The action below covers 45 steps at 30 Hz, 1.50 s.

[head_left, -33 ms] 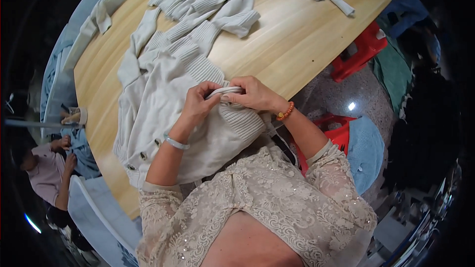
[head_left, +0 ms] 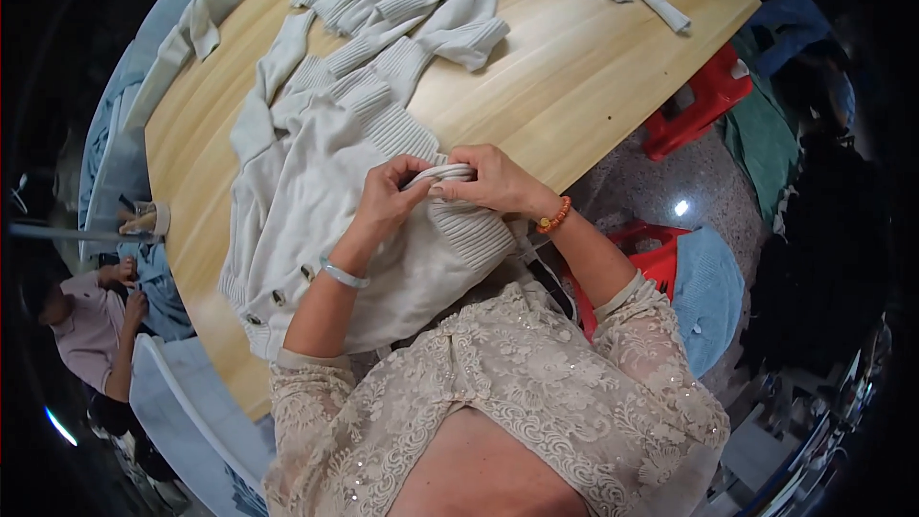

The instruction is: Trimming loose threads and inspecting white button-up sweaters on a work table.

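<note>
A cream knitted cardigan (head_left: 321, 148) with ribbed bands and dark buttons lies in front of me, partly on the wooden table and partly over my lap. My left hand (head_left: 391, 196) pinches a folded ribbed edge of it between thumb and fingers. Right beside it, my right hand (head_left: 486, 179) grips the same edge, its thumb pressed on the knit. The two hands almost touch, with the edge bent in a small loop between them. Some fingertips are hidden behind the fabric.
More cream knitwear (head_left: 412, 0) is heaped on the far part of the table (head_left: 546, 86). Red stools (head_left: 699, 101) stand at the right, one carrying a light blue knit (head_left: 706, 297). Pale bins (head_left: 172, 402) flank the table's left side, where another person (head_left: 91, 330) handles blue fabric.
</note>
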Tool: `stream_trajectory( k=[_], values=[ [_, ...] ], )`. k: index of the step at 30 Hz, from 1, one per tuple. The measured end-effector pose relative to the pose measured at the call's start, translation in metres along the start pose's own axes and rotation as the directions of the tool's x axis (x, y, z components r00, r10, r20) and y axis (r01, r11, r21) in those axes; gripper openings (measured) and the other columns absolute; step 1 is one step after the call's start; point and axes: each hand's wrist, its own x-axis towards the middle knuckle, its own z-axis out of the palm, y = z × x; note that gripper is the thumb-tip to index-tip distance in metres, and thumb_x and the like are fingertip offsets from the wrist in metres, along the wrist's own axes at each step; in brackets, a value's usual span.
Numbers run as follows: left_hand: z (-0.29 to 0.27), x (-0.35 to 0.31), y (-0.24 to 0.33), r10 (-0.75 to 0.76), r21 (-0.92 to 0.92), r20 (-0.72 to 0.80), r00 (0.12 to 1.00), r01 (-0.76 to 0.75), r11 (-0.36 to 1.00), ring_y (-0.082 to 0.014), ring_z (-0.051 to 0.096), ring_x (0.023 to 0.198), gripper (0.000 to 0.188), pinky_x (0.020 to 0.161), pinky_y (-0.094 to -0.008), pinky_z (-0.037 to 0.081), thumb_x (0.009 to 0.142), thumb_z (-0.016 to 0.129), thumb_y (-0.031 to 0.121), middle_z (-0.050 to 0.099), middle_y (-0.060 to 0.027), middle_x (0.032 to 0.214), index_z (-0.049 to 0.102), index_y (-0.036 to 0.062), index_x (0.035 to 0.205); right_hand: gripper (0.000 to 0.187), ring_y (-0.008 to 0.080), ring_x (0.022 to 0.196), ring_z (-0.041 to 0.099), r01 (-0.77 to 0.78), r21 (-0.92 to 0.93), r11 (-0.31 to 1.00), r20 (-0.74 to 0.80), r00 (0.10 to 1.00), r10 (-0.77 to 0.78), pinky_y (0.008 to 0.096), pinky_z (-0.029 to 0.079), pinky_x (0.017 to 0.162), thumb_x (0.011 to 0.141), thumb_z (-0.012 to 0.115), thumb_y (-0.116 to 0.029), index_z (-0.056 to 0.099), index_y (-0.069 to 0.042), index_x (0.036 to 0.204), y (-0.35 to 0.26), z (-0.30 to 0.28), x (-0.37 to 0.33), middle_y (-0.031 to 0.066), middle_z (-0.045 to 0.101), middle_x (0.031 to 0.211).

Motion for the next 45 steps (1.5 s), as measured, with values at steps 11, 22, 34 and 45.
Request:
stream_trajectory(
  k=[11, 22, 34, 45],
  values=[
    [0.0, -0.005, -0.013, 0.101, -0.027, -0.038, 0.994, -0.102, 0.994, -0.0036, 0.053, 0.076, 0.012, 0.067, -0.0196, 0.043, 0.093, 0.064, 0.008, 0.063, 0.0028, 0.086, 0.064, -0.0014, 0.1, 0.029, 0.0167, 0.083, 0.056, 0.034, -0.31, 0.95, -0.266, 0.956, -0.121, 0.0302, 0.047, 0.075, 0.076, 0.059, -0.008, 0.053, 0.001, 0.103, -0.004, 0.024, 0.001, 0.0132, 0.057, 0.092],
    [-0.044, -0.131, 0.042, 0.34, 0.841, -0.117, 0.933, -0.089, 0.533, -0.0375, 0.041, 0.127, 0.089, 0.106, -0.0468, 0.032, 0.062, 0.087, 0.03, 0.045, -0.0189, 0.136, 0.046, 0.0109, 0.139, 0.018, 0.0215, 0.095, 0.064, -0.258, 0.075, 0.963, 0.212, 0.948, 0.237, 0.0334, 0.05, 0.085, 0.088, 0.054, -0.003, 0.069, 0.0, 0.097, -0.018, 0.043, -0.114, 0.0117, 0.069, 0.09],
    [-0.08, -0.174, 0.0, 0.235, 0.849, -0.411, 0.881, 0.277, 0.449, -0.0407, 0.028, 0.141, 0.112, 0.114, -0.0502, 0.023, 0.06, 0.085, 0.02, 0.03, -0.0252, 0.152, 0.024, 0.0106, 0.153, 0.031, 0.0377, 0.105, 0.063, 0.314, -0.712, 0.628, 0.009, 0.899, -0.438, 0.0462, 0.053, 0.086, 0.084, 0.058, -0.017, 0.066, -0.001, 0.11, 0.149, 0.113, -0.084, 0.0217, 0.064, 0.117],
    [-0.161, -0.17, -0.012, 0.215, 0.627, -0.768, 0.603, 0.642, 0.441, -0.0423, 0.053, 0.122, 0.078, 0.102, -0.0411, 0.04, 0.073, 0.065, 0.019, 0.054, -0.0288, 0.132, 0.037, -0.001, 0.144, 0.017, 0.0359, 0.077, 0.069, -0.08, -0.755, 0.651, 0.131, 0.954, 0.27, 0.0474, 0.054, 0.07, 0.07, 0.061, -0.013, 0.073, -0.003, 0.078, 0.111, 0.01, -0.127, 0.0202, 0.068, 0.078]
  ],
)
